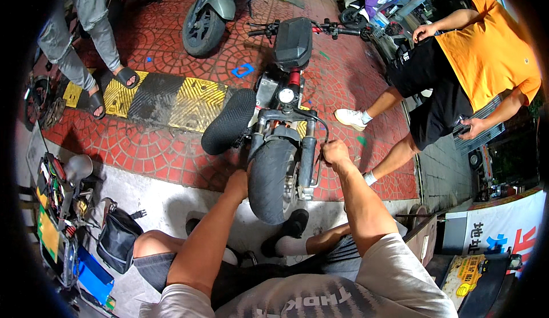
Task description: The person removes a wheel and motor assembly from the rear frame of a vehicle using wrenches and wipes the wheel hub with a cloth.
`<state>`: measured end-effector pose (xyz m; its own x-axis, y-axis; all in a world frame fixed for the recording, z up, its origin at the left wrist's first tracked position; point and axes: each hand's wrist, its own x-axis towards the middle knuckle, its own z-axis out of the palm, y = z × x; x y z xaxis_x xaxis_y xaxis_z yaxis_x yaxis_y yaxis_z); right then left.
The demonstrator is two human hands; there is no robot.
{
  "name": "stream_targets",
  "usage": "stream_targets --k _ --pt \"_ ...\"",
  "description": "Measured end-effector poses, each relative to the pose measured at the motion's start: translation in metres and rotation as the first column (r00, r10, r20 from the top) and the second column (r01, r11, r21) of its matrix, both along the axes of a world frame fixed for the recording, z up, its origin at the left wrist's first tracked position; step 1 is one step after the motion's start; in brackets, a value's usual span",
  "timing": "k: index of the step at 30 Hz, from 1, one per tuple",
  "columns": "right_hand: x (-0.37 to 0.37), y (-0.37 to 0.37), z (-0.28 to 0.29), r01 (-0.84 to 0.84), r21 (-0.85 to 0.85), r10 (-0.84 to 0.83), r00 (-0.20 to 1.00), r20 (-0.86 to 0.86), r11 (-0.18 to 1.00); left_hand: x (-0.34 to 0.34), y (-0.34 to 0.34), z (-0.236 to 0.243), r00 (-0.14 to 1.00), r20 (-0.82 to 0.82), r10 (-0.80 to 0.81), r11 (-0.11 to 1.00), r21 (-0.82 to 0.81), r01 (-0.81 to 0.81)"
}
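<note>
A scooter lies in front of me with its wide black tire [269, 183] nearest, its front fork [309, 152], round lamp [287, 95] and black handlebar bag [293, 43] beyond. My left hand [240, 182] is against the tire's left side, fingers hidden. My right hand [334, 153] is closed just right of the fork, beside a dark cable; what it grips is unclear. A black padded seat [226, 120] sits to the left of the lamp and fork.
A person in orange [486, 55] stands close at right; another in sandals [91, 38] stands upper left by a striped ramp [117, 92]. Parked scooters [206, 20] are behind. A tool-laden stand [57, 203] and black bag [117, 238] are at left, a signboard [457, 232] at lower right.
</note>
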<state>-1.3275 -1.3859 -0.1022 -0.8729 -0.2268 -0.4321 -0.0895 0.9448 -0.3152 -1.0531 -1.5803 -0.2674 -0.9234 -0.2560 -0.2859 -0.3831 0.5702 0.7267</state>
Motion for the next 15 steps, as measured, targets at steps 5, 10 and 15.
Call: stream_targets --k 5,10,15 --pt "0.022 -0.015 0.041 -0.131 -0.217 0.077 0.968 -0.239 0.967 -0.006 0.005 0.053 0.997 0.075 0.025 0.994 -0.104 -0.017" --pt "0.11 -0.006 0.097 0.185 -0.687 -0.143 0.983 0.118 0.703 -0.01 0.0 0.065 0.955 0.182 0.233 0.962 0.101 -0.254" --pt "0.175 0.051 0.127 0.626 -0.55 -0.226 0.748 0.624 0.552 -0.007 -0.002 0.107 0.894 0.225 0.388 0.866 0.243 -0.437"
